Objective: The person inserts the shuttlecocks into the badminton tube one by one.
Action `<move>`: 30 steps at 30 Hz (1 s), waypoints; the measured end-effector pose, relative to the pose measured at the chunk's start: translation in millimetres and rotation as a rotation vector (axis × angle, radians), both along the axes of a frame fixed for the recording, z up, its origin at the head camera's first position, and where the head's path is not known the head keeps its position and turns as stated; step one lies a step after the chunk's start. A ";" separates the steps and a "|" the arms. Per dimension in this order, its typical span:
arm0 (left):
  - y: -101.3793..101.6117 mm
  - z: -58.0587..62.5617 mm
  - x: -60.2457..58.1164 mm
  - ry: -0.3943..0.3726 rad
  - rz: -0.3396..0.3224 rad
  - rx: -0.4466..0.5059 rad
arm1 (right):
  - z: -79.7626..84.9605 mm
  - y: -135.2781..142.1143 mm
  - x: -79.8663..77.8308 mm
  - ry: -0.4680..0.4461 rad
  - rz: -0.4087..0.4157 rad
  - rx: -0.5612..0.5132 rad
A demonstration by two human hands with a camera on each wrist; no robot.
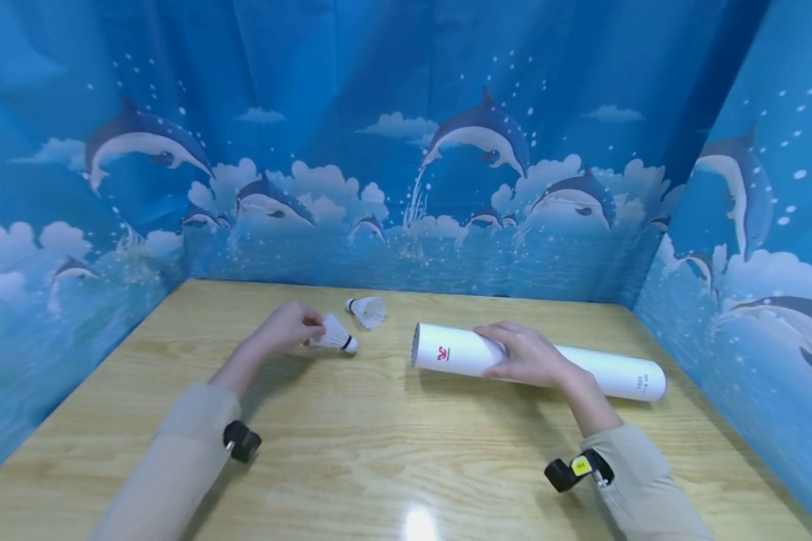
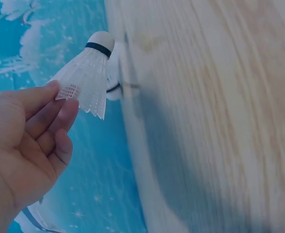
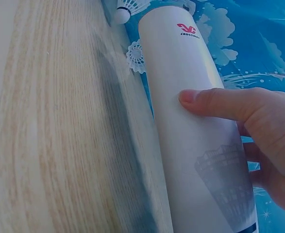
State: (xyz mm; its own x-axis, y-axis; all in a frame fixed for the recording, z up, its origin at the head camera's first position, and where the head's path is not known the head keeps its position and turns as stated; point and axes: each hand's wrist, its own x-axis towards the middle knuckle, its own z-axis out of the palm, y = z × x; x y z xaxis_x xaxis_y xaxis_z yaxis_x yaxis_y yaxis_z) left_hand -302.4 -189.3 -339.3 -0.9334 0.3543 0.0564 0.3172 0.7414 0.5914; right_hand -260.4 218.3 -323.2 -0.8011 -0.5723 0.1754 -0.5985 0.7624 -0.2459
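Note:
My left hand (image 1: 289, 328) pinches a white shuttlecock (image 1: 334, 335) by its feathered skirt, the cork end with its dark band pointing right. In the left wrist view, thumb and fingertips meet at the skirt's edge of this shuttlecock (image 2: 86, 77). My right hand (image 1: 524, 355) grips a long white shuttlecock tube (image 1: 612, 370) from above, near its middle. The tube lies roughly sideways, its left end facing the shuttlecocks. The right wrist view shows the thumb across the tube (image 3: 191, 145), with a red logo close to the far end.
A second shuttlecock (image 1: 368, 310) lies on the wooden table (image 1: 352, 443) just behind the held one. Blue dolphin-print curtains (image 1: 392, 135) border the table at the back and along both sides.

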 end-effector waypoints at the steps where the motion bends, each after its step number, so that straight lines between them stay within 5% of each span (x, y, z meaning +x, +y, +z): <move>1: 1.6 1.8 2.0 -0.005 0.007 0.005 | -0.1 -0.1 -0.2 -0.001 0.003 -0.001; 14: 31.1 15.1 24.3 0.024 -0.043 0.051 | -1.8 -0.4 -1.0 -0.007 0.006 -0.007; 30: 63.9 24.2 33.6 0.030 -0.096 0.108 | 0.3 1.1 1.9 -0.004 -0.013 -0.010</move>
State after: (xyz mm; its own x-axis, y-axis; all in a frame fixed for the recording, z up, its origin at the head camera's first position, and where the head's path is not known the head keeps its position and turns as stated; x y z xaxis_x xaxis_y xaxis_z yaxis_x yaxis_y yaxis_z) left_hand -268.8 -125.4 -315.1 -0.8926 0.4327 0.1264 0.4027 0.6395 0.6549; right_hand -258.5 219.4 -322.8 -0.8091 -0.5602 0.1778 -0.5877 0.7677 -0.2556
